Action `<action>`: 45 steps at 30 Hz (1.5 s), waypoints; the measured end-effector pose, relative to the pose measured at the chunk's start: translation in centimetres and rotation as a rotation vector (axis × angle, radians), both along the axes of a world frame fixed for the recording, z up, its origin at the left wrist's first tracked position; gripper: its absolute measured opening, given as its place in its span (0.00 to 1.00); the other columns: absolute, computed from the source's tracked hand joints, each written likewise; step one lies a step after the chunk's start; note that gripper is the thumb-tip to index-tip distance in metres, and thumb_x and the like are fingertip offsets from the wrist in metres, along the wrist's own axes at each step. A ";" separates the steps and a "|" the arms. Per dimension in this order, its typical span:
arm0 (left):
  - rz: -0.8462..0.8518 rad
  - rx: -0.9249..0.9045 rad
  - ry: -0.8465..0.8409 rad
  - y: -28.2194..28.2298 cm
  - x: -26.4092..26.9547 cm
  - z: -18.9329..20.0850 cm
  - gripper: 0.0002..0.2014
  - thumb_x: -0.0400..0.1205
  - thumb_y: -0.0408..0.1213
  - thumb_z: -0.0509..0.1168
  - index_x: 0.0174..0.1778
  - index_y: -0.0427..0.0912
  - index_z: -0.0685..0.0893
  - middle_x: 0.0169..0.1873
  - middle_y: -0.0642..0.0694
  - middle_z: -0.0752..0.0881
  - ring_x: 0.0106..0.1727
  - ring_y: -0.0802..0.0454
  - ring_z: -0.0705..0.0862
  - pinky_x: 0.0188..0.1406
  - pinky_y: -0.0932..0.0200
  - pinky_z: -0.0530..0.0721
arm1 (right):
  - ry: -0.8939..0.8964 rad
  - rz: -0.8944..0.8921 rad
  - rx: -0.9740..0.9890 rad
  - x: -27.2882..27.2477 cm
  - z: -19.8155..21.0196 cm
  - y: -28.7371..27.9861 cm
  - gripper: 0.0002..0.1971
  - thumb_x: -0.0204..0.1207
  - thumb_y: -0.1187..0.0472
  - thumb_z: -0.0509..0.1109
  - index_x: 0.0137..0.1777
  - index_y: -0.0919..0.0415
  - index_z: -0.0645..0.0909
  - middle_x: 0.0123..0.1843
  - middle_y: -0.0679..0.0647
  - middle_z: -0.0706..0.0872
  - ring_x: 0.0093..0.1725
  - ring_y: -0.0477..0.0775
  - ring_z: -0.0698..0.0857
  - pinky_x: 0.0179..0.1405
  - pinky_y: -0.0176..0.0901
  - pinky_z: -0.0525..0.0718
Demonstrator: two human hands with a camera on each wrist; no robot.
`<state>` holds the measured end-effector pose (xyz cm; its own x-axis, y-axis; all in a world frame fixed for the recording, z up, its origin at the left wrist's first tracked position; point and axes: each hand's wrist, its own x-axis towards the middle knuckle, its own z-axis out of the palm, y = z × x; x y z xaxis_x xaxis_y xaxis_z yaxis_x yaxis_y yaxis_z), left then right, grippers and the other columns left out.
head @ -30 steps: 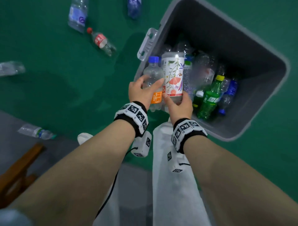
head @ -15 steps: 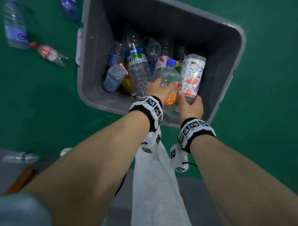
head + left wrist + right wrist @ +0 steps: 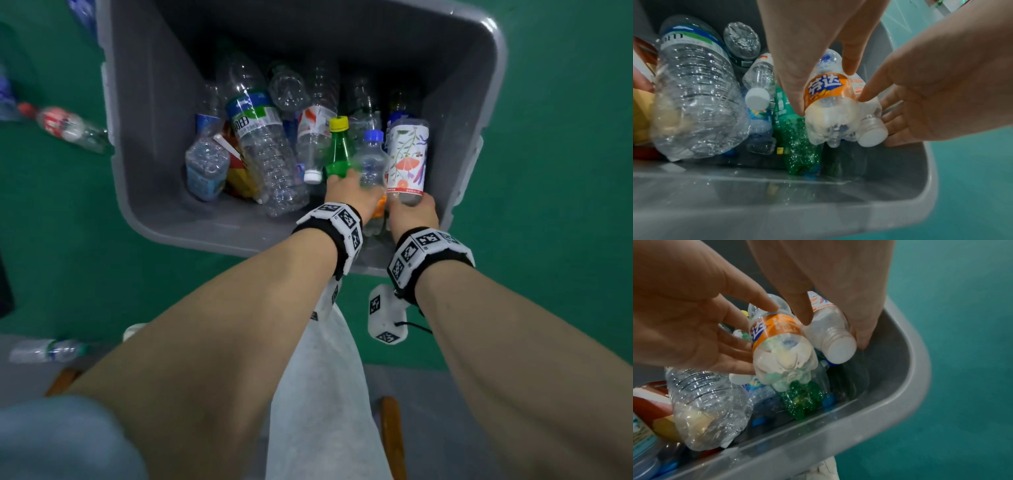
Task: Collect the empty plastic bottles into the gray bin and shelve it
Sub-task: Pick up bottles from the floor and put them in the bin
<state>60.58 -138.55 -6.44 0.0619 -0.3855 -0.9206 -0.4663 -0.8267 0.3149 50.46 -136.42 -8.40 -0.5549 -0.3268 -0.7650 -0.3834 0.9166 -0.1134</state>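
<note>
The gray bin (image 3: 144, 144) stands on the green floor and holds several empty bottles, among them a big clear one (image 3: 263, 150) and a green one (image 3: 339, 154). My left hand (image 3: 347, 190) pinches a small clear bottle with an orange label and blue cap (image 3: 371, 168), seen base-first in the left wrist view (image 3: 830, 104). My right hand (image 3: 412, 212) grips a white floral bottle (image 3: 407, 157), cap end toward me (image 3: 840, 350). Both bottles are inside the bin's near right corner, side by side and touching.
Loose bottles lie on the floor: a red-labelled one (image 3: 65, 125) left of the bin, a clear one (image 3: 44, 349) at the near left, a blue one (image 3: 82, 10) at the top left. My white trouser leg (image 3: 325, 394) and a wooden piece (image 3: 390, 435) are below.
Both hands have carried their bottles from above the bin's edge down into its near right corner. The bin now fills more of the head view.
</note>
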 end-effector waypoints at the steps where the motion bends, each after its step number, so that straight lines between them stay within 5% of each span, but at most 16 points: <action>1: -0.018 0.008 -0.005 -0.1 0.0 0.0 0.27 0.83 0.46 0.61 0.76 0.38 0.69 0.71 0.36 0.67 0.69 0.41 0.73 0.68 0.58 0.71 | -0.010 -0.004 -0.003 0.1 -0.1 0.1 0.25 0.76 0.50 0.68 0.71 0.58 0.73 0.62 0.59 0.84 0.57 0.62 0.85 0.56 0.52 0.83; 6: -0.016 0.000 0.014 -0.3 0.1 0.2 0.20 0.83 0.43 0.61 0.68 0.35 0.77 0.66 0.36 0.68 0.62 0.40 0.77 0.67 0.58 0.72 | 0.014 0.101 -0.017 0.7 0.0 -0.1 0.23 0.76 0.58 0.63 0.72 0.57 0.73 0.61 0.61 0.84 0.57 0.64 0.84 0.52 0.46 0.79; 10: 0.015 -0.044 0.035 -0.3 0.7 0.8 0.17 0.83 0.41 0.60 0.62 0.34 0.82 0.60 0.36 0.72 0.62 0.41 0.76 0.62 0.61 0.70 | 0.040 0.171 -0.031 1.8 0.8 -0.9 0.25 0.73 0.61 0.61 0.73 0.60 0.72 0.63 0.64 0.82 0.60 0.66 0.82 0.61 0.54 0.82; 17: 0.037 -0.100 -0.012 0.5 3.6 1.4 0.16 0.83 0.39 0.60 0.63 0.38 0.83 0.64 0.38 0.80 0.62 0.44 0.80 0.62 0.60 0.74 | 0.114 0.275 -0.126 4.8 2.2 -1.3 0.23 0.75 0.62 0.61 0.70 0.66 0.76 0.68 0.64 0.79 0.62 0.67 0.82 0.62 0.58 0.81; 22: 0.091 -0.156 0.022 1.9 6.9 2.6 0.13 0.83 0.38 0.60 0.56 0.39 0.86 0.58 0.42 0.86 0.58 0.46 0.83 0.49 0.62 0.74 | 0.117 0.401 -0.113 8.2 4.1 -1.0 0.27 0.75 0.62 0.63 0.76 0.59 0.70 0.73 0.62 0.74 0.69 0.65 0.76 0.68 0.54 0.77; 26: 0.196 -0.191 0.036 3.9 11.2 4.5 0.13 0.84 0.38 0.58 0.55 0.38 0.86 0.56 0.41 0.87 0.59 0.42 0.82 0.56 0.55 0.77 | 0.054 0.491 -0.127 12.8 6.2 -0.2 0.23 0.75 0.59 0.64 0.71 0.57 0.76 0.70 0.61 0.77 0.67 0.63 0.79 0.68 0.54 0.78; 37: 0.576 -0.221 -0.116 17.2 27.9 7.2 0.13 0.83 0.37 0.59 0.56 0.39 0.87 0.58 0.41 0.87 0.61 0.42 0.82 0.57 0.56 0.76 | -0.104 0.871 -0.160 30.1 8.9 9.0 0.18 0.76 0.59 0.64 0.64 0.57 0.82 0.67 0.60 0.81 0.65 0.62 0.80 0.67 0.47 0.77; 45: 0.874 -0.096 -0.157 30.6 39.0 5.4 0.13 0.84 0.38 0.58 0.58 0.38 0.84 0.57 0.43 0.86 0.55 0.46 0.82 0.50 0.59 0.76 | -0.273 1.171 -0.072 43.4 7.6 19.8 0.17 0.76 0.59 0.62 0.64 0.56 0.81 0.67 0.59 0.80 0.52 0.58 0.83 0.45 0.41 0.76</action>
<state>99.55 -107.96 -1.06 0.4923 -0.2170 -0.8429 0.2743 -0.8804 0.3869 93.90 -116.59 -0.79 0.2841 -0.5708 -0.7704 -0.9339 0.0171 -0.3571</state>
